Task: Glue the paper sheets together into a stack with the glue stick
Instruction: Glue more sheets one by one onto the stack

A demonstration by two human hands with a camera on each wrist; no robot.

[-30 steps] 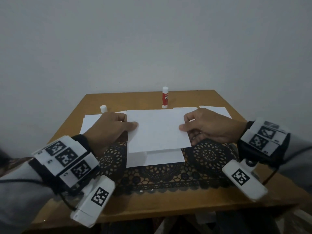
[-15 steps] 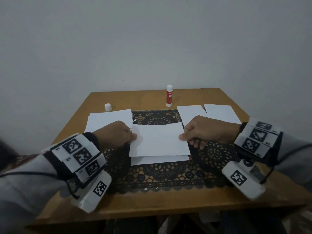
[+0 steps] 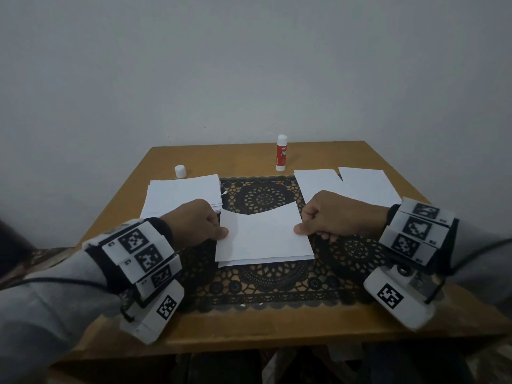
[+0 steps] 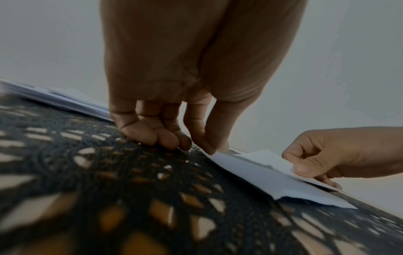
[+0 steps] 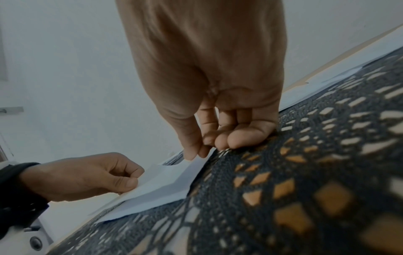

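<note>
A white paper sheet (image 3: 263, 234) is held over another sheet (image 3: 249, 262) that lies on the black lace mat (image 3: 263, 284). My left hand (image 3: 196, 221) pinches the sheet's left edge between thumb and forefinger; my right hand (image 3: 329, 214) pinches its right edge. The sheet's far edge sags in the middle. In the left wrist view my left hand (image 4: 209, 146) grips the paper (image 4: 257, 174), and in the right wrist view my right hand (image 5: 196, 153) grips the same sheet (image 5: 161, 182). The red glue stick (image 3: 281, 153) stands upright and uncapped at the table's back.
A pile of white sheets (image 3: 182, 196) lies at the left, and two more sheets (image 3: 346, 184) lie at the right. The glue stick's white cap (image 3: 180, 171) stands at the back left. The wooden table (image 3: 249, 325) ends at a wall behind.
Both hands brought the sheet down and toward me, over the lower sheet. It now covers nearly all of that sheet, with a strip showing at the front.
</note>
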